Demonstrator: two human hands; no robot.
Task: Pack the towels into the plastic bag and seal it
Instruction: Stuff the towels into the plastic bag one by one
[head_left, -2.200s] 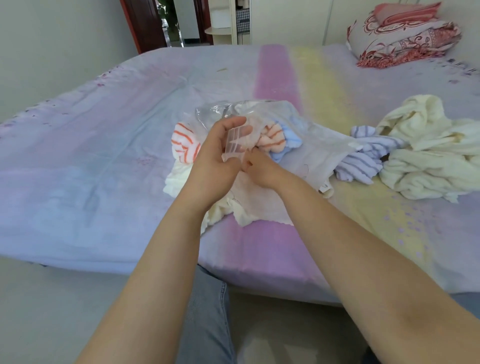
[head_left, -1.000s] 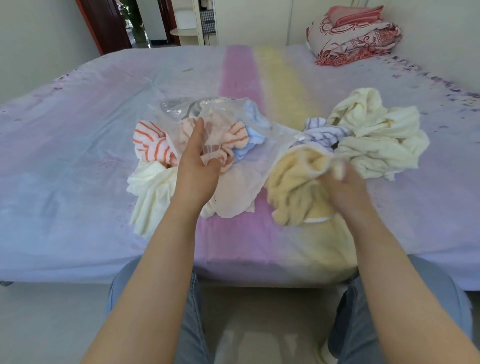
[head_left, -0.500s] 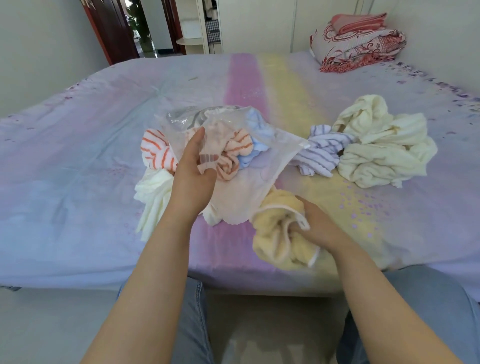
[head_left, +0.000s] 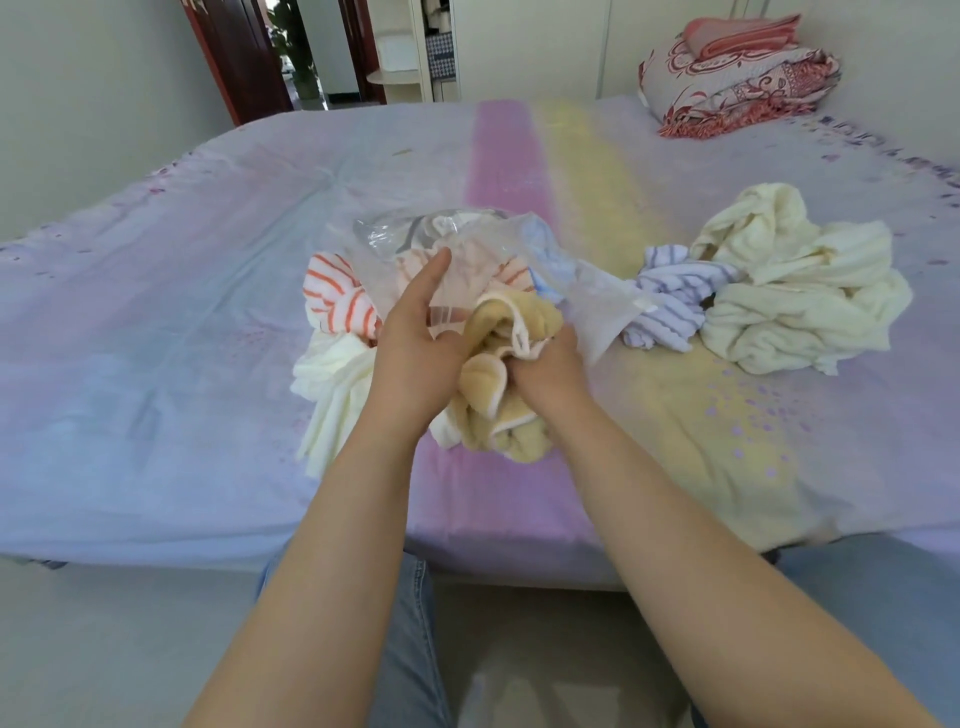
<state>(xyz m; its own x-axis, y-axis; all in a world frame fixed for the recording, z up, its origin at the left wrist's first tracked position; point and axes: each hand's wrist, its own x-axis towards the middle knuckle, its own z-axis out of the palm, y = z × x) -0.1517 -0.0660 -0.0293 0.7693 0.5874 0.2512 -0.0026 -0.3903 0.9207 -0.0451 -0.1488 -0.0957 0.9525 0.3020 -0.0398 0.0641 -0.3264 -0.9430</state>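
A clear plastic bag (head_left: 597, 306) lies on the bed, with orange-striped and pale blue towels showing through it. My left hand (head_left: 415, 348) grips the bag's near rim and holds its mouth up. My right hand (head_left: 545, 371) is closed on a crumpled yellow towel (head_left: 498, 410), whose upper end sits at the bag's mouth while the rest hangs below it. An orange-striped towel (head_left: 337, 299) and a cream towel (head_left: 332, 384) lie left of the bag. A purple-striped towel (head_left: 670, 301) and a big cream towel (head_left: 795, 291) lie to the right.
The bed (head_left: 156, 312) has a pastel sheet, and its front edge runs just below my forearms. Folded red-patterned bedding (head_left: 737, 73) sits at the far right corner. A doorway (head_left: 291, 52) opens at the back left. My knees in jeans (head_left: 410, 639) are below the bed edge.
My right hand picked up the yellow towel on the right, carried it down and left, and now holds it at the bag's mouth. My left hand kept its grip on the bag.
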